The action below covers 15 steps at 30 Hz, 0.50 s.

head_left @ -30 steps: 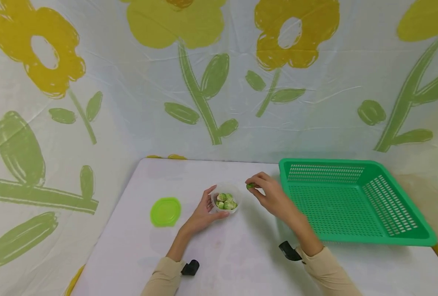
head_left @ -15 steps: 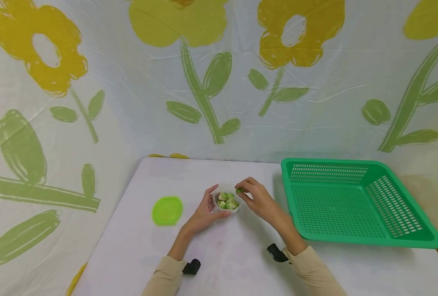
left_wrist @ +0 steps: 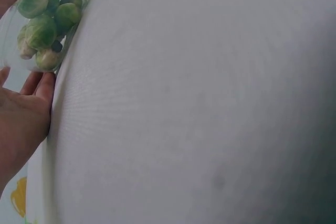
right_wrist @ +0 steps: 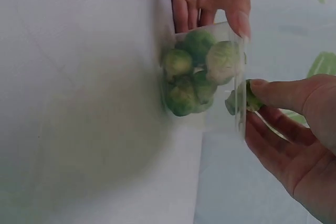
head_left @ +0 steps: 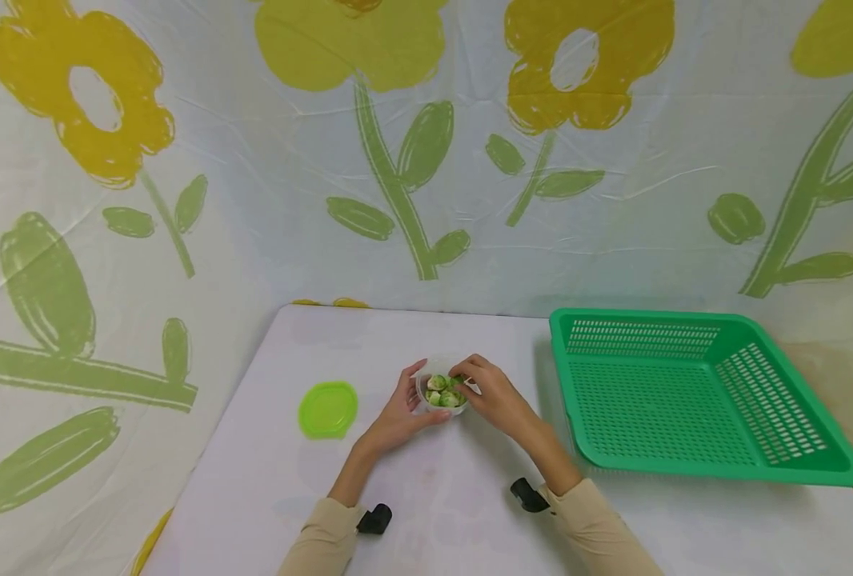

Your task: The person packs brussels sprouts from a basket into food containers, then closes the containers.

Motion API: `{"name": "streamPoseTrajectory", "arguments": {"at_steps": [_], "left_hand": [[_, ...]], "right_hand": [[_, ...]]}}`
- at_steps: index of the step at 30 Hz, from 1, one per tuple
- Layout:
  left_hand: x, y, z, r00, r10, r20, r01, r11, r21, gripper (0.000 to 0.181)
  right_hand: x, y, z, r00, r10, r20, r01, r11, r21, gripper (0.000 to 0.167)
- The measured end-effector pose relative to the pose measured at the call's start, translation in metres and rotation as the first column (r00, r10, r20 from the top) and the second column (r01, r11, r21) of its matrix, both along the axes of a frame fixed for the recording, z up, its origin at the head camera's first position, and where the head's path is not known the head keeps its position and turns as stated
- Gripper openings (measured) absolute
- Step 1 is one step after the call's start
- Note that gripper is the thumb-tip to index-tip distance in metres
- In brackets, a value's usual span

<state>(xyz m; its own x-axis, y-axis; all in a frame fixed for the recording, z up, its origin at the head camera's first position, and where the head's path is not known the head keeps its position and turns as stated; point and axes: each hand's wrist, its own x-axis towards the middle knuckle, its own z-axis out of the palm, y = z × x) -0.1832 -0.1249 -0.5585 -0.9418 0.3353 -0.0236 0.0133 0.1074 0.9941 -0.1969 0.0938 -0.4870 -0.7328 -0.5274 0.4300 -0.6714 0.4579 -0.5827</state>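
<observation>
A clear plastic tub point(right_wrist: 218, 121) stands on the table with several Brussels sprouts point(head_left: 437, 386) inside. My left hand point(head_left: 394, 420) grips the tub from the left, thumb at the near side of the rim and fingers around the far side. Over the tub's mouth, my right hand point(head_left: 497, 398) pinches one Brussels sprout point(right_wrist: 253, 101) between thumb and fingers. In the right wrist view that sprout sits at the rim, partly within the opening. The left wrist view shows the tub's sprouts point(left_wrist: 41, 32) through its wall, with part of my left hand below.
A bright green lid point(head_left: 328, 410) lies flat on the white table point(head_left: 426, 496), left of the tub. To the right sits a large green perforated basket point(head_left: 707, 472). A flower-printed cloth point(head_left: 282, 200) hangs behind and at the left.
My right hand has moved left and down, bringing the pinched sprout from beside the basket to the tub's mouth. My left hand stays on the tub.
</observation>
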Motion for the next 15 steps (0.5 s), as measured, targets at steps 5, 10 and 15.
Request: {"name": "streamPoseTrajectory", "arguments": {"at_steps": [5,10,15], "left_hand": [[-0.0005,-0.0008,-0.0004,1.0,-0.002,-0.005,0.002,1.0,0.011,0.102],[-0.0001,-0.0005,0.0006,1.0,-0.004,-0.007,0.004,1.0,0.014,0.102],[0.0002,-0.0004,0.0007,1.0,-0.006,-0.005,0.006,1.0,0.016,0.102]], "right_hand": [[-0.0011,-0.0023,-0.0024,1.0,-0.002,0.017,0.001,1.0,0.021,0.02],[-0.0019,-0.003,-0.0046,1.0,-0.013,0.025,0.011,0.998,0.054,0.019],[-0.0032,-0.0048,-0.005,0.999,-0.029,0.042,0.026,0.997,0.071,0.017]]}}
